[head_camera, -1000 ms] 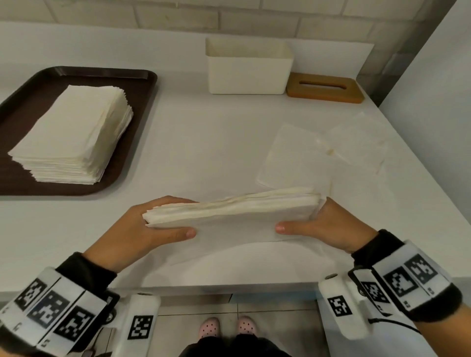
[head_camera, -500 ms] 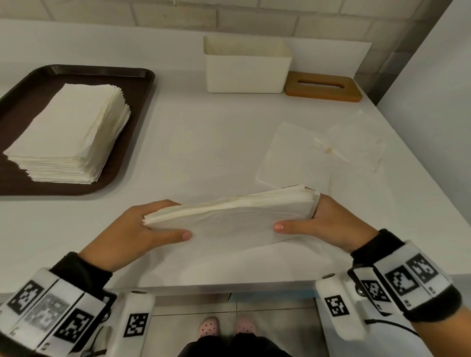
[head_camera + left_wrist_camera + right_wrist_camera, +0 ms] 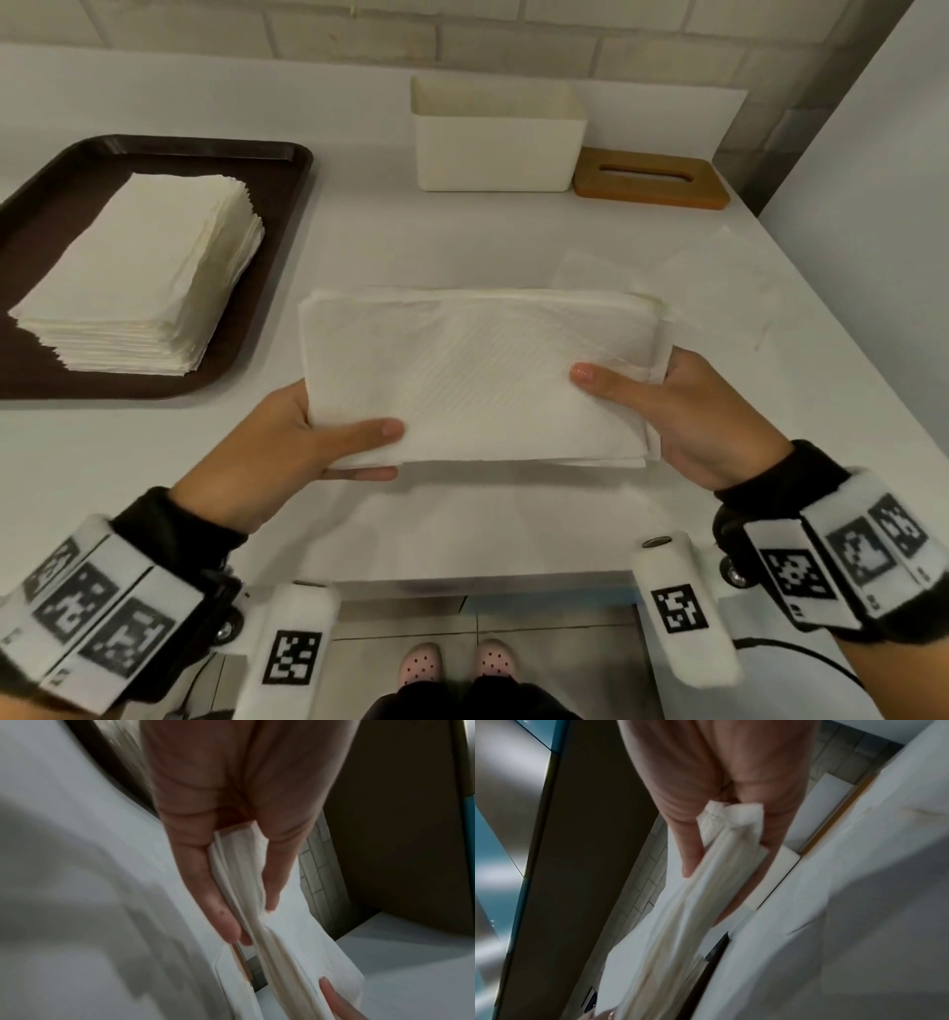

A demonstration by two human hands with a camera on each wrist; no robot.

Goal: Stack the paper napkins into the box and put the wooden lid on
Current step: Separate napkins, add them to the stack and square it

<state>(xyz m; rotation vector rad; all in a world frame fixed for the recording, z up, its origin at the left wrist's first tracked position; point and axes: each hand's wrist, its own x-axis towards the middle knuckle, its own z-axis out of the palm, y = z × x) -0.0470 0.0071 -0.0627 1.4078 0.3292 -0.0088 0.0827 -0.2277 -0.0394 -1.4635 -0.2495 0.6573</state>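
Note:
I hold a thick bundle of white paper napkins (image 3: 477,375) level above the near middle of the white counter. My left hand (image 3: 328,442) pinches its left end, thumb on top and fingers beneath. My right hand (image 3: 652,390) pinches the right end the same way. Both wrist views show the bundle edge-on, napkins (image 3: 244,892) between thumb and fingers of the left hand, napkins (image 3: 726,862) in the right. The open white box (image 3: 495,141) stands at the back of the counter. The wooden lid (image 3: 649,180) with its slot lies flat just right of the box.
A dark brown tray (image 3: 287,205) at the left carries a tall stack of napkins (image 3: 144,277). Two loose napkin sheets (image 3: 719,288) lie flat on the counter at the right. A brick wall runs behind, a white wall (image 3: 883,205) rises at the right, and the counter's front edge is near my body.
Both hands have raised the napkin bundle off the counter and tipped it so that its broad face is turned up towards the head camera.

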